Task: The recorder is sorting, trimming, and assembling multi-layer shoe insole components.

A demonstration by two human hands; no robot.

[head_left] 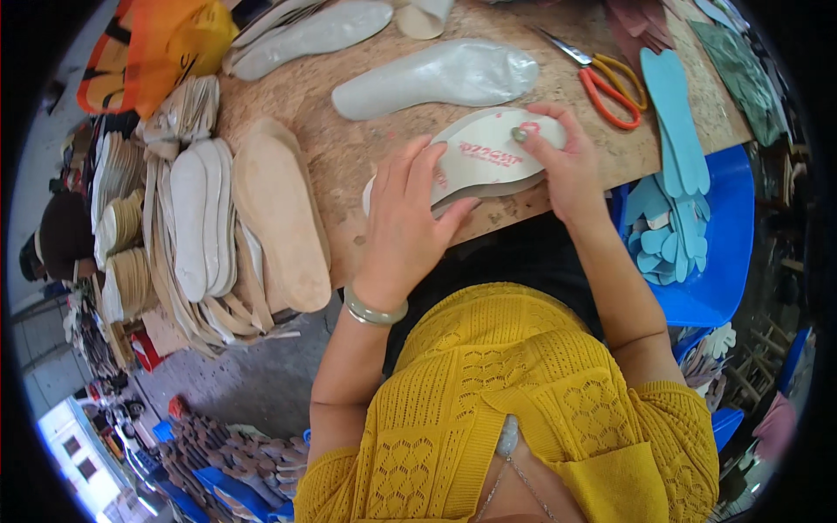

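Both hands hold a white shoe insole point(481, 166) with red print, near the table's front edge. A grey edge shows beneath it, so more than one layer may be there. My left hand point(403, 222) grips its left part, fingers laid over the top and thumb along the near edge. At the other end my right hand point(571, 166) pinches it, thumb on top and fingers round the far side. Just beyond lies a shiny, whitish insole point(436, 80) flat on the table. Scissors point(610, 87) with red and yellow handles rest to the right, blades partly spread.
Left on the wooden table point(349, 157) are a stack of tan insoles point(277, 205) and white insoles point(202, 218) among strips. Light-blue insoles point(678, 122) overhang the right corner above a blue bin point(728, 235) of blue pieces. An orange bag point(144, 57) sits far left.
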